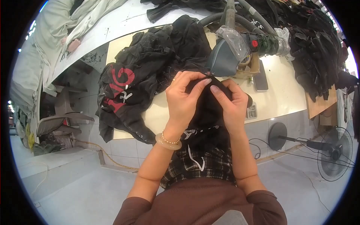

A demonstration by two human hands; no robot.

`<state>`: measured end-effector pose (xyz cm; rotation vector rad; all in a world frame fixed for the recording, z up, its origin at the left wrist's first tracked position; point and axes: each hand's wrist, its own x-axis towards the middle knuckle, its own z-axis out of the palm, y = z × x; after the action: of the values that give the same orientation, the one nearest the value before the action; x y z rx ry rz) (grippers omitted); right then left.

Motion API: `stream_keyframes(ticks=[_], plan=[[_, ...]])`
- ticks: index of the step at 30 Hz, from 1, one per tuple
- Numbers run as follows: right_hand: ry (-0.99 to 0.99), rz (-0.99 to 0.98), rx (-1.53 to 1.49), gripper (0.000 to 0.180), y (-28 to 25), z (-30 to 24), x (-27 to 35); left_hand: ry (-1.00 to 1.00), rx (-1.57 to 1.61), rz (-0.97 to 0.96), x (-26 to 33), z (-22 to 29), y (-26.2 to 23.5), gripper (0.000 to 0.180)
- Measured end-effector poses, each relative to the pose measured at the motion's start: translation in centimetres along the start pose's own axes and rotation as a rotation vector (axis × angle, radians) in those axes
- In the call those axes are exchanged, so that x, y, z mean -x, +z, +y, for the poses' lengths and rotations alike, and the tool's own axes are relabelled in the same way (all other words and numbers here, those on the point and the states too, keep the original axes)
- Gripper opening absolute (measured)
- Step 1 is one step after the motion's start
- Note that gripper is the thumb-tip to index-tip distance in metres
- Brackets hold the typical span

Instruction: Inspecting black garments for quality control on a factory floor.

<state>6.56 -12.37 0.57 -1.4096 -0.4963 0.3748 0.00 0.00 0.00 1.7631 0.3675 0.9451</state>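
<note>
Both hands pinch the upper edge of a black garment point(205, 112) close in front of me, just before the grey machine head. My left hand point(183, 95) grips it between thumb and fingers. My right hand point(233, 103) does the same a short way to the right, thumb tip near the left thumb. The cloth hangs down between my forearms onto my lap, with a white print near its lower part. To the left lies a pile of black garments point(150, 56), one bearing a red and white print.
A grey machine head point(224, 58) with a ribbed hose stands on the cream table point(281, 97). Beside it lies a dark phone-like slab point(260, 77). More black garments point(315, 56) hang at the right. A pedestal fan point(335, 152) and a grey chair point(62, 116) flank the table.
</note>
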Motion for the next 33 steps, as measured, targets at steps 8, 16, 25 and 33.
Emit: stream_keyframes(ticks=[8, 16, 25, 33], plan=[[0.040, 0.010, -0.098, 0.013, 0.1, 0.1, 0.1, -0.019, 0.009, 0.020, -0.1, 0.0, 0.2, 0.012], [0.122, -0.037, -0.241, 0.013, -0.1, -0.2, 0.1, -0.241, 0.085, -0.040, 0.0, 1.1, -0.3, 0.016], [-0.327, 0.014, 0.366, 0.018, -2.4, -0.7, 0.1, -0.192, 0.021, -0.361, 0.2, 2.6, -4.3, 0.027], [-0.707, 0.148, 0.623, 0.026, -2.3, -0.1, 0.2, 0.304, -0.264, 0.034, 2.1, 0.7, -2.2, 0.029]])
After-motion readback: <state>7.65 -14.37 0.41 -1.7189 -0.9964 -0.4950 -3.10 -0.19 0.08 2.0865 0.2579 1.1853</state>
